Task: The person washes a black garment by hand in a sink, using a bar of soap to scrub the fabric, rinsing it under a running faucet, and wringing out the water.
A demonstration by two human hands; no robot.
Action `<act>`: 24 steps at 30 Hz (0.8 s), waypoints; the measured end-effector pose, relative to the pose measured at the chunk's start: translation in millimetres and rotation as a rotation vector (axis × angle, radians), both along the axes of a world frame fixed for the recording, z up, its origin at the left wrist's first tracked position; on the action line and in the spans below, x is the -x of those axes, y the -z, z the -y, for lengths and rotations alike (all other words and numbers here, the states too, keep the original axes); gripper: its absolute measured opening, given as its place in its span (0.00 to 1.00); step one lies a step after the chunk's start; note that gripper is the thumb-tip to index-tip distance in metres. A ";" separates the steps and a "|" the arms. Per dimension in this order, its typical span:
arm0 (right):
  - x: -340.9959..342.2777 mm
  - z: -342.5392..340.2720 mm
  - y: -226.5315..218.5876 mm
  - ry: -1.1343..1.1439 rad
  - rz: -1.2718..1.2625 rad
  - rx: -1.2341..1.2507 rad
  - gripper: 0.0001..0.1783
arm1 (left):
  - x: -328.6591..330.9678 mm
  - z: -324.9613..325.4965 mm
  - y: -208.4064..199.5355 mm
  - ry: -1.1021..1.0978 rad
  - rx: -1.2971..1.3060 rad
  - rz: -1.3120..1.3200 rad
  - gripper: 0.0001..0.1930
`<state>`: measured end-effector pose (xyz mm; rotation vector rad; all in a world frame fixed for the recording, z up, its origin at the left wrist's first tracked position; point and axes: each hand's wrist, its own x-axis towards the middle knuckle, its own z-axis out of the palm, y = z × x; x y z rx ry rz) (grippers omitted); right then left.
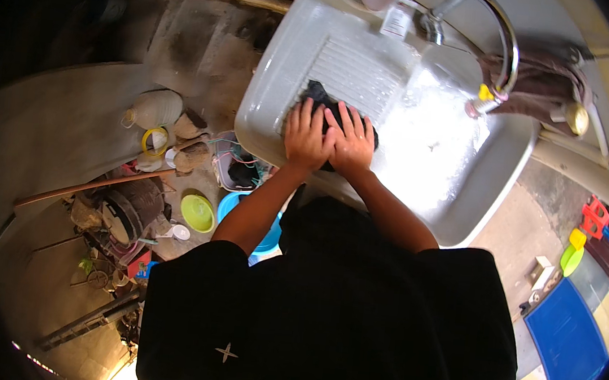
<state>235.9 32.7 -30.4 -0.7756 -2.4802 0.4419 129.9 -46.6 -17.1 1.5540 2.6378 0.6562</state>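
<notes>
A bunched black cloth [317, 90] lies on the ribbed washboard [351, 71] moulded into the left part of a pale grey sink [266, 92]. Pressing flat on it from above are my left hand [307, 138] and my right hand [351, 142], side by side with the thumbs touching or nearly so. Fingers of both hands are stretched out and point away from me, not wrapped round the cloth. Much of the cloth is hidden under the palms. To the right, the basin [432, 143] shines with bright glare and looks wet.
A curved chrome faucet [513, 45] arches over the basin. Behind it hangs a brown cloth [545, 84]. At the left stand a green bowl [197, 212], a blue basin [229, 204] and a plastic jug [156, 109]. A blue panel [568, 343] is at the lower right.
</notes>
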 end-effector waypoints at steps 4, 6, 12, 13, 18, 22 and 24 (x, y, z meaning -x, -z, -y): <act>15.3 -22.5 2.1 -0.081 -0.051 0.064 0.19 | 19.2 -16.8 4.7 0.028 -0.027 -0.001 0.15; 20.9 -24.3 9.7 -0.027 -0.045 0.053 0.14 | 29.4 -21.2 8.3 0.082 0.135 0.095 0.12; 39.8 -50.8 24.5 -0.128 0.017 0.165 0.09 | 64.4 -44.3 43.5 0.164 -0.122 0.111 0.11; 45.3 -56.8 32.0 -0.157 -0.058 0.187 0.10 | 69.8 -46.2 56.3 0.153 -0.145 0.088 0.13; 58.1 -66.3 27.0 0.016 0.234 0.424 0.17 | 84.9 -87.6 2.3 0.118 0.471 0.238 0.23; 63.8 -72.8 0.3 0.165 -0.067 0.584 0.17 | 84.2 -103.1 -27.1 0.153 0.107 -0.035 0.18; 59.8 -79.8 -22.4 0.129 -0.188 0.461 0.14 | 79.0 -105.8 -51.9 0.101 -0.044 -0.029 0.15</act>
